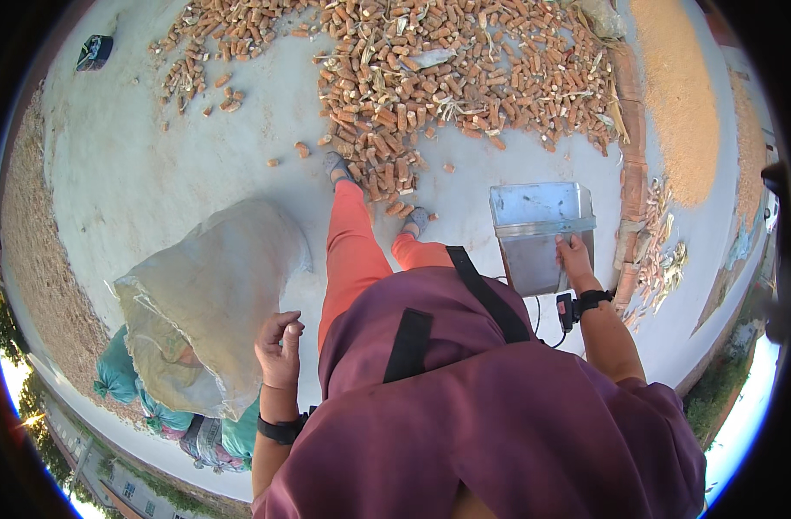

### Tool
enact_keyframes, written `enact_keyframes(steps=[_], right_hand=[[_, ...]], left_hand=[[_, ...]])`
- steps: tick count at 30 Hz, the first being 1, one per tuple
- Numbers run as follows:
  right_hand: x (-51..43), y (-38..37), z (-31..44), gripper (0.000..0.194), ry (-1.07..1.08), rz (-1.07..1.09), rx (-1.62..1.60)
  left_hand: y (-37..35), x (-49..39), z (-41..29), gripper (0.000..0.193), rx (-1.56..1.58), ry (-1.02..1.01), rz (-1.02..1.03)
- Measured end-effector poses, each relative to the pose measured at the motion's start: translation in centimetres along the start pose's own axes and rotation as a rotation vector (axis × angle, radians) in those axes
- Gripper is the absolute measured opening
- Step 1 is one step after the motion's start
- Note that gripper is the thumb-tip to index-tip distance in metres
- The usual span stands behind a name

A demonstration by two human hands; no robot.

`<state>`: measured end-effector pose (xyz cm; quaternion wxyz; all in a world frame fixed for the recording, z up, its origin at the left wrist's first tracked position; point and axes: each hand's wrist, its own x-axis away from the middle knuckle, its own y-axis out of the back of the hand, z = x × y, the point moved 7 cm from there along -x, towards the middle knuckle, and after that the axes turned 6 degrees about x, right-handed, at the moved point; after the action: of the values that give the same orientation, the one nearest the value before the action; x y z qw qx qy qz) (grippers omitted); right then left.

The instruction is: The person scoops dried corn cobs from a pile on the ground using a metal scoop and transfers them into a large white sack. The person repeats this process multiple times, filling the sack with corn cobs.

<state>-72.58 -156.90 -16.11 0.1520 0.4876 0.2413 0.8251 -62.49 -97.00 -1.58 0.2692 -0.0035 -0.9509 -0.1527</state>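
Note:
My right hand [572, 254] grips the edge of a metal scoop-like bin [531, 250], whose open top faces forward. A cable and a wrist-worn device hang at that wrist. My left hand [281, 347] is raised at my left side, fingers loosely curled and apart, with nothing in it. Beside it lies a large, pale woven sack [207, 279], its mouth towards me. Ahead of my feet spreads a big heap of corncobs [434, 84]; its near tip reaches between my shoes.
Green tied sacks [117, 370] stand behind the woven sack. A row of bricks [632, 175] runs along the right, with yellow corn kernels [687, 117] spread beyond it. A dark container [94, 53] sits at the far left. Loose cobs [230, 100] lie on the concrete.

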Motion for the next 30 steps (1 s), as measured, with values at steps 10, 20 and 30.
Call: enact_keyframes(steps=[10, 20, 30], right_hand=[[6.4, -3.3, 4.0, 0.028, -0.124, -0.136, -0.203], [9.7, -4.4, 8.0, 0.023, -0.243, -0.248, -0.349], [2.2, -5.6, 8.6, 0.028, -0.173, -0.226, -0.343]], left_hand=[[1.9, -12.1, -7.1, 0.025, 0.018, -0.142, 0.224], [7.9, -21.3, -5.5, 0.024, -0.132, -0.025, 0.266], [7.1, -19.1, -4.6, 0.023, -0.308, 0.167, 0.207]])
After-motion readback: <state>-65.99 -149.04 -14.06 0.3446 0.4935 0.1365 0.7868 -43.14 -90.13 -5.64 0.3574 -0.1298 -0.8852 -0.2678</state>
